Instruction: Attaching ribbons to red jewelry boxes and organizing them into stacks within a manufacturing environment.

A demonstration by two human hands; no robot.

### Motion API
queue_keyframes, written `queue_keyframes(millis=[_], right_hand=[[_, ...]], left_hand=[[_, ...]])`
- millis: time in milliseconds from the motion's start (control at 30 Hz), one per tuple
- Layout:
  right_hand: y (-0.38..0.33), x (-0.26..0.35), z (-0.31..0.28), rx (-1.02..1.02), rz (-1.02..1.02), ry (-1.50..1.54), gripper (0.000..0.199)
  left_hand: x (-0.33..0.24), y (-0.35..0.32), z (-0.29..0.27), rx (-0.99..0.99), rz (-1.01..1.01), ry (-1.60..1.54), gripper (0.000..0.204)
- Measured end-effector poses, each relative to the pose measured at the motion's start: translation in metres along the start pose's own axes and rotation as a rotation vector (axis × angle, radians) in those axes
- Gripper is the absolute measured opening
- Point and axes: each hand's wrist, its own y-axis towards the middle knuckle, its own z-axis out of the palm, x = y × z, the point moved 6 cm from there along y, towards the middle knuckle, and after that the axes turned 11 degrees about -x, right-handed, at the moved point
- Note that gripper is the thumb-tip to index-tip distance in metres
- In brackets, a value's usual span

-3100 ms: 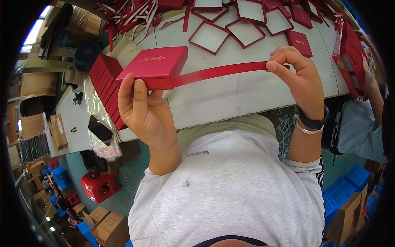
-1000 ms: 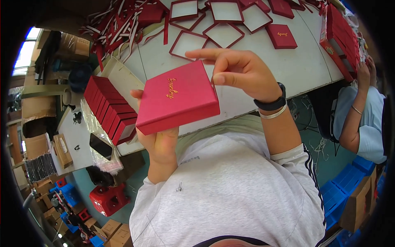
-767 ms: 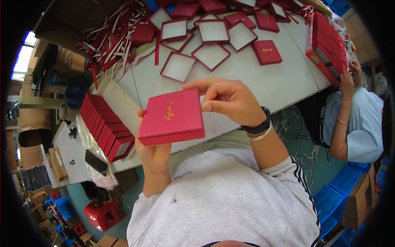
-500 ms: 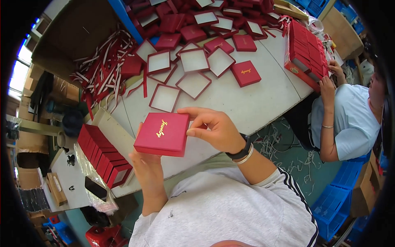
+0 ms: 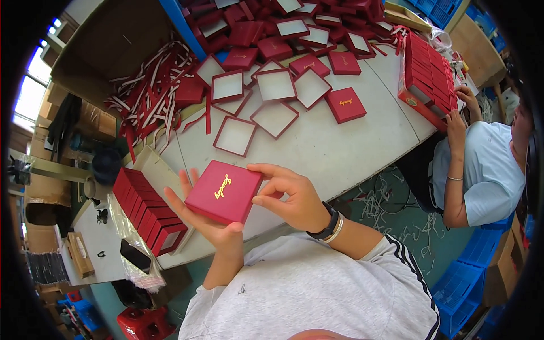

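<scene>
A square red gift box (image 5: 221, 195) with gold lettering on top is held in front of my chest. My left hand (image 5: 222, 233) supports it from below, the box lying on the palm, with several fingers stretched out past its left side. At the right edge of the box is my right hand (image 5: 297, 199); its fingers curl around that edge, thumb and index finger close together. Whether anything thin sits between them I cannot make out. The underside of the box is hidden.
Beyond my hands lie open box halves (image 5: 235, 136) with white insides and a lidded red box (image 5: 345, 105). Red-and-white ribbons (image 5: 156, 93) heap at the left, above a row of red boxes (image 5: 144, 209) near a phone (image 5: 135, 255). A co-worker (image 5: 476, 164) handles a full carton (image 5: 425, 79) at right.
The box has turned and tilted, its top facing me more. My left hand has opened from gripping the left side to a flatter palm beneath it. My right hand stays at the right edge.
</scene>
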Motion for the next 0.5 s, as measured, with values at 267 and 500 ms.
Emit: queue_keyframes(millis=[267,500], right_hand=[[-0.013,0.011,0.016,0.046,-0.122,-0.104,0.008],[-0.006,0.011,0.026,0.252,-0.063,-0.209,0.02]], left_hand=[[-0.016,-0.003,-0.012,0.061,0.324,0.165,0.135],[-0.028,0.002,-0.038,-0.074,0.755,0.298,0.115]])
